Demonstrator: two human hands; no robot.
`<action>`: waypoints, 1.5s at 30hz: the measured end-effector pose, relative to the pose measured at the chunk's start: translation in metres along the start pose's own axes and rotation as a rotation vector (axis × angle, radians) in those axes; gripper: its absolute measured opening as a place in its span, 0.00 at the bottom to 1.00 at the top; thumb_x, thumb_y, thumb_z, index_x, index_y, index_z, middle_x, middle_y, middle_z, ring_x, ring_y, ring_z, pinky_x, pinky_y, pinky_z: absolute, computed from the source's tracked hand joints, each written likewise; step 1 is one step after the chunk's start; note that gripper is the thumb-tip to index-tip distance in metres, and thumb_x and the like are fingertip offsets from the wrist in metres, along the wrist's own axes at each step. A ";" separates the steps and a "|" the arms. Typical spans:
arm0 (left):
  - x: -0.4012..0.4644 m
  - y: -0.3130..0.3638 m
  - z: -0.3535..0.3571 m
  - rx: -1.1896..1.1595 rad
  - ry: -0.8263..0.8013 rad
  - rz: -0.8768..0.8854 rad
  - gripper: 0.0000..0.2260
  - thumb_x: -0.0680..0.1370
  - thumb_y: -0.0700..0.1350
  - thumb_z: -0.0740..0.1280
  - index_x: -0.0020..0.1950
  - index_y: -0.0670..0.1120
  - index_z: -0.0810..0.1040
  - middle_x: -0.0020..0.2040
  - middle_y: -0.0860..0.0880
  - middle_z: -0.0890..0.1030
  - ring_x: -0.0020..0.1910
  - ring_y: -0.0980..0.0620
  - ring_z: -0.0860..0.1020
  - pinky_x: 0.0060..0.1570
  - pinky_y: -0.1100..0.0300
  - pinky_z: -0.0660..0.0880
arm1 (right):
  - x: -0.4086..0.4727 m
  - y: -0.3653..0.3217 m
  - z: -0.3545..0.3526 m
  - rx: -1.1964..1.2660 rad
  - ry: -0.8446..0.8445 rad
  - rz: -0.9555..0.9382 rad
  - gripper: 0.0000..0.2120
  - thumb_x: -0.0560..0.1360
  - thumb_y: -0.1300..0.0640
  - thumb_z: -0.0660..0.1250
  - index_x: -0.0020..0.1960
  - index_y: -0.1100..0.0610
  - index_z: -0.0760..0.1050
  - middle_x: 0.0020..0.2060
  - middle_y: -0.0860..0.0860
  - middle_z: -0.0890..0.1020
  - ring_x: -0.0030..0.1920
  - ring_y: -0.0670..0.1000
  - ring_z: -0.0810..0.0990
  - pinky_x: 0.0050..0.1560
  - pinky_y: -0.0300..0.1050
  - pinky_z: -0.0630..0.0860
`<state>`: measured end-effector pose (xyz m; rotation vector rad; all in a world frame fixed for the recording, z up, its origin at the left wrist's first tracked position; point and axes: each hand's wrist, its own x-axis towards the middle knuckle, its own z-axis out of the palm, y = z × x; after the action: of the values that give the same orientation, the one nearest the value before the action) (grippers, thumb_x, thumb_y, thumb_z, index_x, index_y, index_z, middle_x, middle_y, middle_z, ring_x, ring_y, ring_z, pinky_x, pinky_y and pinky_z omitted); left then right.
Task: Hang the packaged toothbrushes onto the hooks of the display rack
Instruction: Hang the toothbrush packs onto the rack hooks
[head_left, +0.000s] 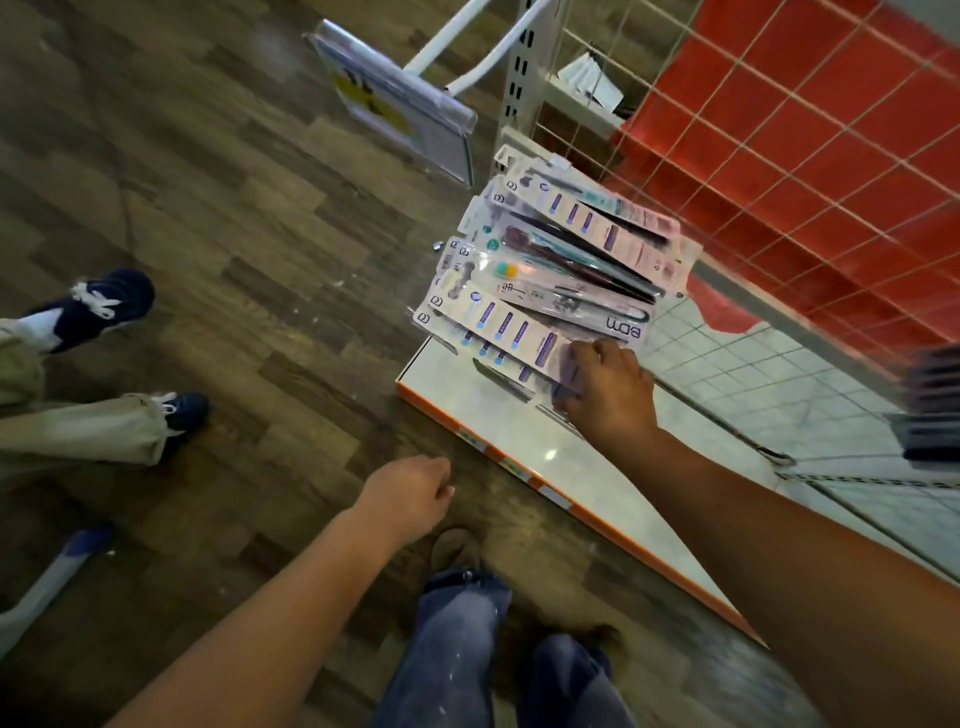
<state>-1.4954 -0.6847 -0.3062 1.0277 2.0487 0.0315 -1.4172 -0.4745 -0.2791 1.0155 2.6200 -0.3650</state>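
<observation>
The right hand (608, 387) grips the nearest pack (498, 332) of the pile (561, 260) on the shelf (571, 467). The left hand (410, 499) hangs loosely curled, empty. Lift one pack only; keep its hang-hole free.

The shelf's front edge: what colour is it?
Orange, along the shelf's front edge, clearest in the head view.

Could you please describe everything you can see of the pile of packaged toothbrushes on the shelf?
The fanned pile of flat, clear-plastic and white-card toothbrush packs lies overlapping on the glossy white, orange-edged base shelf, beside the white wire-grid panel. Purple and blue marks show on several cards. The right hand grips the nearest pack's end; the left hand hangs clear.
</observation>
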 end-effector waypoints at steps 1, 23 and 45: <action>-0.001 0.000 0.002 -0.015 -0.003 -0.001 0.12 0.80 0.49 0.58 0.56 0.42 0.73 0.55 0.44 0.77 0.56 0.45 0.74 0.53 0.56 0.70 | -0.001 0.000 -0.001 0.005 0.001 0.002 0.24 0.74 0.51 0.67 0.67 0.55 0.66 0.64 0.56 0.70 0.64 0.58 0.67 0.60 0.53 0.65; 0.017 0.059 -0.069 -1.323 0.199 -0.094 0.21 0.75 0.48 0.68 0.67 0.50 0.68 0.55 0.47 0.77 0.56 0.48 0.76 0.52 0.52 0.73 | -0.027 -0.030 -0.053 1.019 -0.293 0.116 0.18 0.72 0.73 0.57 0.50 0.54 0.75 0.41 0.51 0.75 0.44 0.51 0.73 0.38 0.41 0.71; 0.018 0.024 -0.062 -1.784 0.402 -0.264 0.12 0.73 0.33 0.68 0.55 0.41 0.76 0.47 0.46 0.82 0.48 0.46 0.80 0.51 0.52 0.78 | 0.052 -0.030 -0.044 0.170 0.070 -0.068 0.24 0.72 0.60 0.69 0.67 0.58 0.69 0.65 0.56 0.69 0.65 0.57 0.67 0.65 0.51 0.66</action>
<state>-1.5276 -0.6370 -0.2683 -0.4159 1.4997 1.6489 -1.4826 -0.4493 -0.2541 1.0103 2.7293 -0.5876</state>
